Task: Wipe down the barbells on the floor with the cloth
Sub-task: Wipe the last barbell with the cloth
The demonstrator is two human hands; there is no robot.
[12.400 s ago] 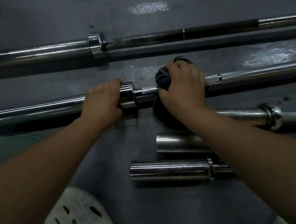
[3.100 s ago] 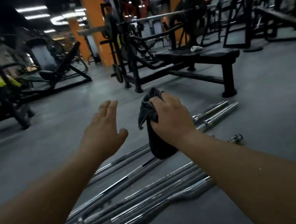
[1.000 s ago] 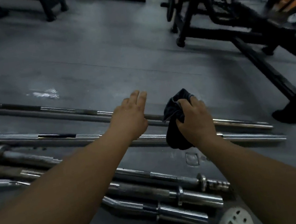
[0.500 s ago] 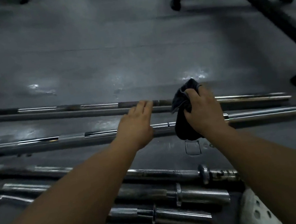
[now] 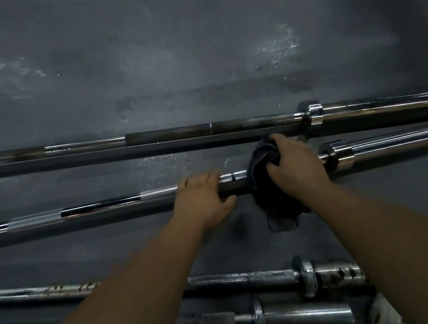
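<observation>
A: While the right hand (image 5: pixel 297 170) bears down, the dark cloth (image 5: pixel 264 171) is bunched inside its curled fingers. It's draped over the shaft of the middle barbell (image 5: pixel 99 208), with a loose tail hanging to the floor (image 5: pixel 193 55) on the near side.

B: Whereabouts on the bar?

A: Just inboard of the collar (image 5: pixel 333 154). That hand sits between the collar and the left hand (image 5: pixel 201 198), very close to the collar.

B: And the left hand?

A: It's on the same shaft, just beside the cloth, at the end of a knurled patch (image 5: pixel 157 193). The fingers lie fairly straight across the top and the thumb is splayed out on the near side, pointing at the cloth. It's pressing flat, not wrapped round.

B: What's around them?

A: Beyond them the far barbell (image 5: pixel 168 134) lies on the floor, roughly parallel. Its own collar is just behind the right knuckles, and there's a dark stretch along its shaft. Nearer the person there are two near barbells: one with a spotted sleeve (image 5: pixel 339 274) and one with a thicker sleeve (image 5: pixel 304 316).

B: Anything in the way?

A: Both forearms cross over those near bars and hide parts of them. The right hand and the cloth cover the shaft beneath, so I can't tell how far the cloth wraps underneath.
</observation>
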